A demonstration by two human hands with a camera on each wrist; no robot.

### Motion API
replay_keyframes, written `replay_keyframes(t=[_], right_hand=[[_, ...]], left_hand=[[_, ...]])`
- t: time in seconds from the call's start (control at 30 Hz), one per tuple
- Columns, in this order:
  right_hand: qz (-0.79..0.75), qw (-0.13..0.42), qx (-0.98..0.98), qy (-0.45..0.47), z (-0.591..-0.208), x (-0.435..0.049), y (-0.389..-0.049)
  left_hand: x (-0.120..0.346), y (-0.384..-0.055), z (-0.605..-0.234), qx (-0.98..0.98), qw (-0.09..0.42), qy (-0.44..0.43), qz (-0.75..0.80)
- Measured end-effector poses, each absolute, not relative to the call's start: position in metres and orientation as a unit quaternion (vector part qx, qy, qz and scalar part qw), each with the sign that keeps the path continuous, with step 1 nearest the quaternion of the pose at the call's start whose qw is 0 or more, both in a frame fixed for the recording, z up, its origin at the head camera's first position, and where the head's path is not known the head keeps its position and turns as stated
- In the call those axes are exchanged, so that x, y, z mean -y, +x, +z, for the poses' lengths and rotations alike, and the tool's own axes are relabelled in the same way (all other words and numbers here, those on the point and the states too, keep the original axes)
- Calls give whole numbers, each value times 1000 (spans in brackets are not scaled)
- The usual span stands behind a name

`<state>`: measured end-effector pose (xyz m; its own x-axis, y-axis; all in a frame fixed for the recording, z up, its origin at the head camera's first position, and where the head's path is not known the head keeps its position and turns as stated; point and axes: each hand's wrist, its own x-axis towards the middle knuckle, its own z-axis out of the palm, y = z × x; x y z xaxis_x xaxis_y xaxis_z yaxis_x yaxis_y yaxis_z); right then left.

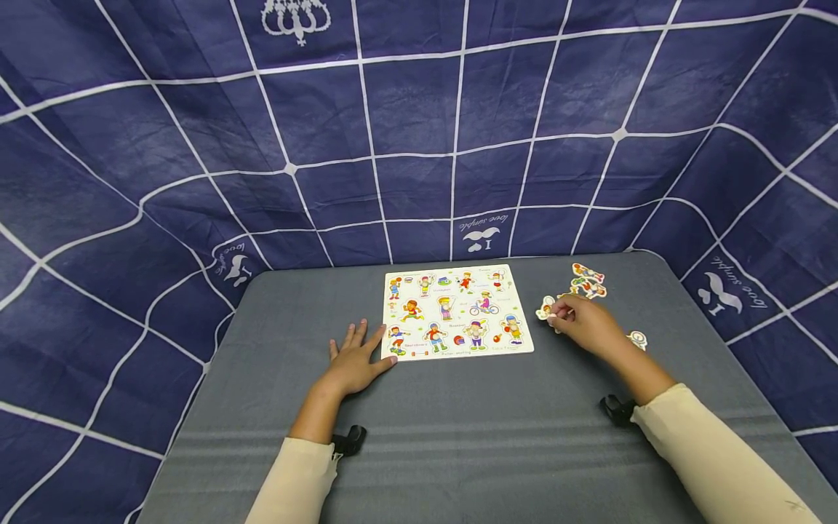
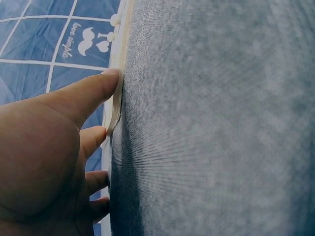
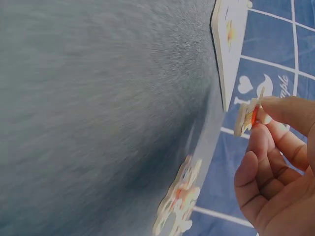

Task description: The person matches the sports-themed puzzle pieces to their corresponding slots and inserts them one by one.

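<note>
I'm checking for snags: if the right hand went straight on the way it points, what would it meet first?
The right hand would probably meet the right edge of the puzzle board, pinched puzzle piece first, though it might pass above.

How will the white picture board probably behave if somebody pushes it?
The white board looks stiff: its edges are straight. It is probably light, being thin. Lying flat on the grey surface, it would probably slide, not tip.

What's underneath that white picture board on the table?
The white picture board lies on the grey tabletop, which shows around its edges. The board's underside and the patch of tabletop it covers are hidden, so I can't tell what else is there.
</note>
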<state>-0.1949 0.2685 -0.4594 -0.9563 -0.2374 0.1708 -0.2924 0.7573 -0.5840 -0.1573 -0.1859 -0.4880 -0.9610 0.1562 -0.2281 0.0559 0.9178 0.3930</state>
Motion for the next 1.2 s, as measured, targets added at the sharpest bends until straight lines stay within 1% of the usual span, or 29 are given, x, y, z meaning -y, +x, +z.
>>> replay_keyframes(t=[0.13, 0.3, 0.73, 0.93, 1.2], right_hand=[[326, 24, 936, 128, -457, -255, -214], [313, 30, 943, 108, -455, -237, -235], [287, 20, 954, 85, -455, -201, -286], [284, 9, 957, 63, -460, -192, -300], [275, -13, 960, 43, -466, -178, -308]], left_hand=[[187, -157, -489, -970, 130, 54, 197], [187, -158, -490, -969, 130, 54, 201], [187, -159, -489, -970, 127, 57, 199], [186, -159, -489, -969, 128, 58, 202], [187, -160, -489, -970, 128, 58, 200]])
